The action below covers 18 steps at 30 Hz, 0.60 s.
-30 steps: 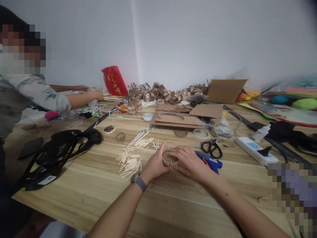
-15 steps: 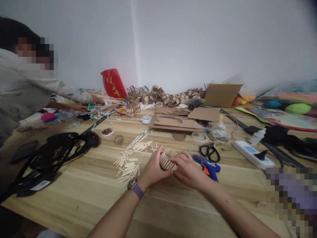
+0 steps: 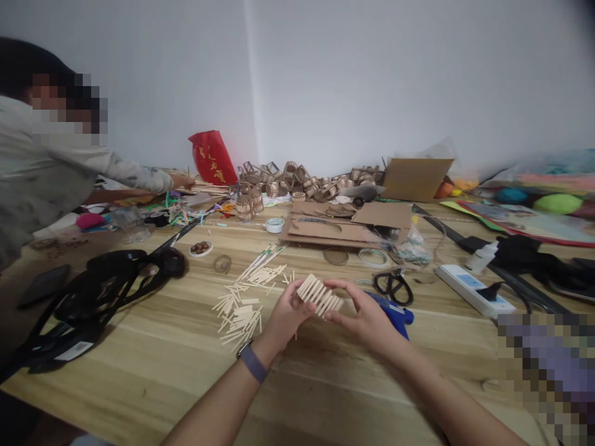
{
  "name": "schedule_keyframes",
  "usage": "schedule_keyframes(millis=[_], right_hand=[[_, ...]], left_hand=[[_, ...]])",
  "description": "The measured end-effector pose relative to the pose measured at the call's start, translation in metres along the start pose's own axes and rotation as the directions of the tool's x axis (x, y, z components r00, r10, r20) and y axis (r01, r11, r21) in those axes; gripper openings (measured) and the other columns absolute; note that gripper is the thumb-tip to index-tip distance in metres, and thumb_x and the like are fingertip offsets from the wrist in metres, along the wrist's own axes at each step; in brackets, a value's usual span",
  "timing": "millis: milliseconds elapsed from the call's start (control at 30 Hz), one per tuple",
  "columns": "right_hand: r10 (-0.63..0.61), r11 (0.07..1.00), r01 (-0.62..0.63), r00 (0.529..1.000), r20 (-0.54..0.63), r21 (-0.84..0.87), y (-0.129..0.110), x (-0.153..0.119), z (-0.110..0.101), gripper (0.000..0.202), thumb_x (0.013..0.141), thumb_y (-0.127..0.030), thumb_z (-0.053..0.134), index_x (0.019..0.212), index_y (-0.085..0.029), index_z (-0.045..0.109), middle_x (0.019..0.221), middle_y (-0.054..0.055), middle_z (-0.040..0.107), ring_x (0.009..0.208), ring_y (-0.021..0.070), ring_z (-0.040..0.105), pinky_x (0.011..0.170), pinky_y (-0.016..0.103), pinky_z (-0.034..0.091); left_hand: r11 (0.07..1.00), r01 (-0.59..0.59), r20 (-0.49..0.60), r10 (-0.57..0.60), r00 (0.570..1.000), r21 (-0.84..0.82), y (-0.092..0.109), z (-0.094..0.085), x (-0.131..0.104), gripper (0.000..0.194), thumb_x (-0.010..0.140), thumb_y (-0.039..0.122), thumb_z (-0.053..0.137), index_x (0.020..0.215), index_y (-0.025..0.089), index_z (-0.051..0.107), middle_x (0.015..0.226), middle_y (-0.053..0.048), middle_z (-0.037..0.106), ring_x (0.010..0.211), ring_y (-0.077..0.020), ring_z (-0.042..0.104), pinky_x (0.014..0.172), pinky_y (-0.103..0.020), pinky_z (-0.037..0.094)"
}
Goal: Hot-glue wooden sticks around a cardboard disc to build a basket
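A small round basket of wooden sticks (image 3: pixel 320 296), with pale sticks set side by side and dark gaps between them, is tilted above the table. My left hand (image 3: pixel 290 314) grips its left side, thumb in front. On the right side, my right hand (image 3: pixel 365 316) holds it between index finger at the top and thumb below. Loose short sticks (image 3: pixel 244 316) lie left of my hands. Partly behind my right hand rests a blue glue gun (image 3: pixel 397 314); black-handled scissors (image 3: pixel 393 287) are just beyond it.
Cardboard sheets (image 3: pixel 330 230) lie ahead, with a pile of similar stick pieces (image 3: pixel 302 179) along the wall. A power strip (image 3: pixel 474 291) sits right, a black strapped object (image 3: pixel 102 297) left. Another person (image 3: pixel 41 167) reaches over craft materials at the far left.
The basket has been turned, so its stick side now faces me more. My right fingers have spread from its front to its right side. The other person's arm has shifted slightly.
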State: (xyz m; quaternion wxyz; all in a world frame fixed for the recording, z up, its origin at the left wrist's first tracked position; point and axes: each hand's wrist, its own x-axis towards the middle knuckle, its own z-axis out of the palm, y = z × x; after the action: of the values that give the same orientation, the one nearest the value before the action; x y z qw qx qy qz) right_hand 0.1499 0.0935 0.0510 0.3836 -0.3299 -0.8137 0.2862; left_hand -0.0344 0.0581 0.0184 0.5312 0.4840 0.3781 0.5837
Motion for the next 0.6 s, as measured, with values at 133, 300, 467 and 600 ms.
schedule_keyframes(millis=[133, 300, 467, 600], right_hand=[[0.087, 0.994, -0.079, 0.987, -0.134, 0.07, 0.01, 0.001, 0.006, 0.068, 0.073, -0.045, 0.071, 0.13, -0.023, 0.042, 0.137, 0.016, 0.048, 0.126, 0.0299, 0.048, 0.105, 0.051, 0.038], [0.201, 0.84, -0.25, 0.968, 0.152, 0.481, 0.017, 0.0, 0.023, 0.106, 0.072, -0.063, 0.066, 0.147, -0.023, 0.003, 0.148, 0.024, 0.035, 0.129, 0.028, 0.047, 0.106, 0.049, 0.039], [0.343, 0.686, -0.389, 0.918, 0.198, 0.615, 0.001, -0.002, 0.027, 0.136, 0.055, -0.059, 0.081, 0.149, -0.016, -0.007, 0.149, 0.027, 0.033, 0.132, 0.0287, 0.044, 0.111, 0.046, 0.032], [0.39, 0.623, -0.41, 0.901, 0.19, 0.666, -0.003, -0.002, 0.022, 0.138, 0.052, -0.044, 0.088, 0.151, -0.019, -0.004, 0.146, 0.023, 0.04, 0.127, 0.0287, 0.049, 0.109, 0.046, 0.033]], left_hand=[[0.983, 0.031, -0.069, -0.044, 0.997, -0.179, 0.008, 0.004, -0.002, 0.084, 0.062, 0.054, 0.08, 0.129, 0.019, 0.043, 0.118, -0.012, 0.061, 0.112, -0.0283, 0.057, 0.099, -0.04, 0.044], [0.966, 0.038, -0.102, -0.066, 0.993, -0.255, 0.013, 0.008, -0.005, 0.086, 0.065, 0.051, 0.078, 0.135, 0.023, 0.037, 0.13, -0.011, 0.056, 0.124, -0.0287, 0.049, 0.102, -0.039, 0.042], [0.969, 0.032, -0.001, -0.033, 0.999, -0.244, 0.0, 0.008, -0.006, 0.093, 0.063, 0.041, 0.084, 0.138, 0.021, 0.034, 0.131, -0.013, 0.055, 0.122, -0.0299, 0.051, 0.104, -0.042, 0.04], [0.972, 0.044, 0.097, -0.022, 0.995, -0.233, 0.0, 0.005, -0.005, 0.087, 0.063, 0.035, 0.085, 0.136, 0.019, 0.039, 0.131, -0.014, 0.056, 0.123, -0.0318, 0.051, 0.104, -0.044, 0.039]])
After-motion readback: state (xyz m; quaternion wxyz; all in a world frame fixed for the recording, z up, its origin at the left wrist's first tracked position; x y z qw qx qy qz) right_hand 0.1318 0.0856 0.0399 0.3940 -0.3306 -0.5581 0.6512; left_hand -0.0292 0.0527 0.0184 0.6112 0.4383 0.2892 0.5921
